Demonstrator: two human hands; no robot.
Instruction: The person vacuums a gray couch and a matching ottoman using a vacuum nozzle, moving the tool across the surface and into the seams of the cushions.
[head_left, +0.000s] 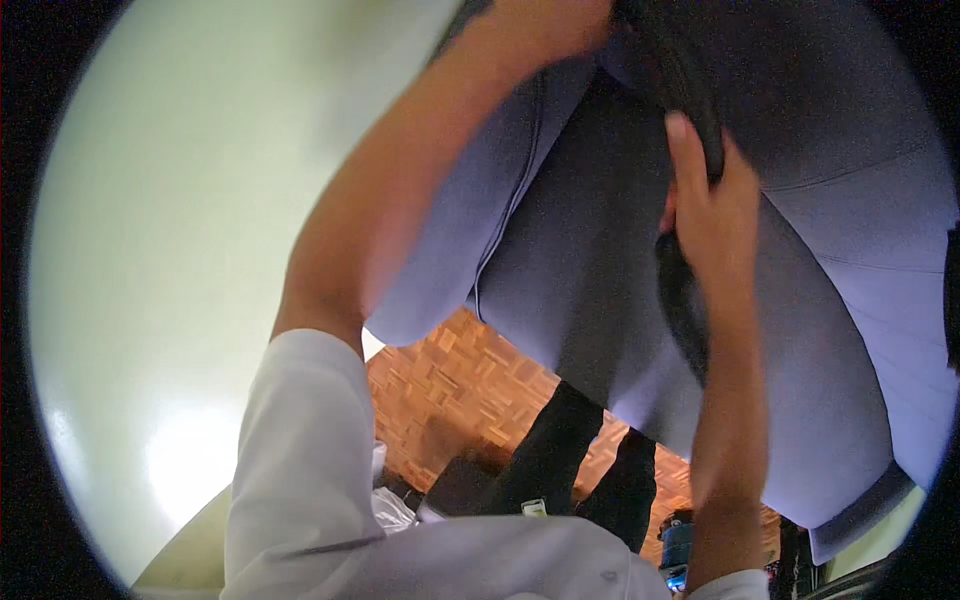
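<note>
My right hand [715,205] is closed around a long black tube-like piece [690,75], with the thumb lying along it. A dark curved end [680,290] hangs below this hand, beside the forearm. At the top edge my left hand [560,25] is blurred and partly cut off, close to the upper part of the black piece. Its fingers are hidden. Both arms reach over a grey upholstered seat [590,210]. A thin black cord [505,220] runs down the inner side of its left armrest [440,250].
A pale, shiny surface [180,250] fills the left side. Below the seat is a wood parquet floor [450,385], where my dark-trousered legs [550,440] stand. A clear plastic bag [393,510] and a blue-green item [677,540] lie low down. Grey upholstery [850,200] rises on the right.
</note>
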